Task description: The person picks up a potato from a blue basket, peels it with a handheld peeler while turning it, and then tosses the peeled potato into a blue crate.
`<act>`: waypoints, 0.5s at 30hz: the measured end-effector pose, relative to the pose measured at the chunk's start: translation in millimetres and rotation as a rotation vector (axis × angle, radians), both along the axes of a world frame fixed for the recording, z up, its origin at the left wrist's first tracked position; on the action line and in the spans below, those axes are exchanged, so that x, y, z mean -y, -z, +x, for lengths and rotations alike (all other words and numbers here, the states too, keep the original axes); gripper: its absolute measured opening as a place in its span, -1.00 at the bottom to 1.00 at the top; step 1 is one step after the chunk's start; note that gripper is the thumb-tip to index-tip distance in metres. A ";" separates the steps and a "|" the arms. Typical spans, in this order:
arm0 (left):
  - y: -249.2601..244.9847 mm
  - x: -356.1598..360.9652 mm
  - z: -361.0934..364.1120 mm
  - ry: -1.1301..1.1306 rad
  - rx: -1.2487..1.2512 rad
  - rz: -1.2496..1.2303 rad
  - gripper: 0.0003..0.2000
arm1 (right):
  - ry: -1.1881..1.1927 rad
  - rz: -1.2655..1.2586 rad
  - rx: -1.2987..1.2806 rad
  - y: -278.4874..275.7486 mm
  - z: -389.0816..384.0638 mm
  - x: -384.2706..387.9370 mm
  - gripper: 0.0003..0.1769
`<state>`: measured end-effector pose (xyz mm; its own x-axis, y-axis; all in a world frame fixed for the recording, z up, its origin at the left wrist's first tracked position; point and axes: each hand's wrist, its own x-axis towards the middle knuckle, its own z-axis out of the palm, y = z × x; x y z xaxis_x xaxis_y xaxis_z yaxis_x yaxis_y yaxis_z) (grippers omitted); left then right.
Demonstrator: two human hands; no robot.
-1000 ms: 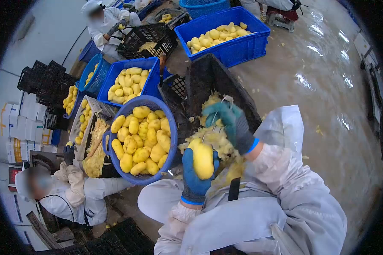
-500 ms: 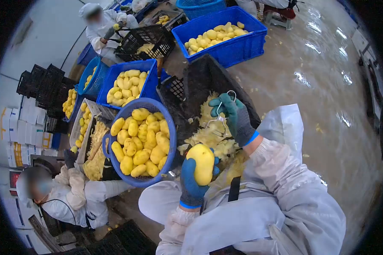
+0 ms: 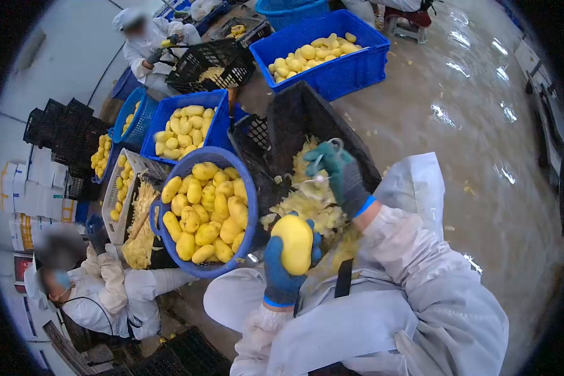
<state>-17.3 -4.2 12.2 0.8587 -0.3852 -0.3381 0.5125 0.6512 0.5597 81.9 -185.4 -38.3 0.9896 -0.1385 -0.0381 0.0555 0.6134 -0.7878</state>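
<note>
My left hand (image 3: pixel 283 266), in a blue and grey glove, is wrapped round a large pale yellow peeled potato (image 3: pixel 294 243). Above and to the right of it, my right hand (image 3: pixel 341 175), in a green and grey glove, has its fingers closed on a metal wire peeler (image 3: pixel 319 178), which is blurred. Pale peelings (image 3: pixel 313 210) lie in the black container (image 3: pixel 301 116) below my hands. A round blue basket (image 3: pixel 252 207) full of yellow potatoes (image 3: pixel 208 213) stands to the left of the black container.
Blue crates (image 3: pixel 329 78) (image 3: pixel 222 125) of peeled potatoes stand beyond the black container. One person (image 3: pixel 147 47) sits at the upper left by a black crate (image 3: pixel 229 62); another person (image 3: pixel 116 301) sits at the lower left. Wet floor (image 3: pixel 445 113) lies to the right.
My right hand and the peeler have shifted slightly left and down. The potato in my left hand has turned a little. The lower-left person's head has moved.
</note>
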 end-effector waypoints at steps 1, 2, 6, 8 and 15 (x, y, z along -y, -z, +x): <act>-6.9 -0.6 3.8 -0.014 -0.052 -0.037 -0.42 | 0.019 0.053 -0.015 -6.7 -0.1 6.7 -0.63; -12.0 -0.6 3.9 -0.035 -0.119 -0.076 -0.42 | 0.032 0.104 -0.046 -13.2 -5.3 10.3 -0.62; 4.3 -3.0 -1.1 0.049 0.096 0.191 -0.42 | -0.059 -0.539 0.429 -32.1 -21.2 -14.4 -0.62; -13.9 6.7 -0.9 0.113 0.266 0.426 -0.44 | -0.053 -0.050 0.082 -28.1 -11.2 4.5 -0.63; -25.0 14.1 4.8 0.133 0.491 1.017 -0.46 | -0.077 -0.306 0.229 -28.3 -18.0 -6.8 -0.62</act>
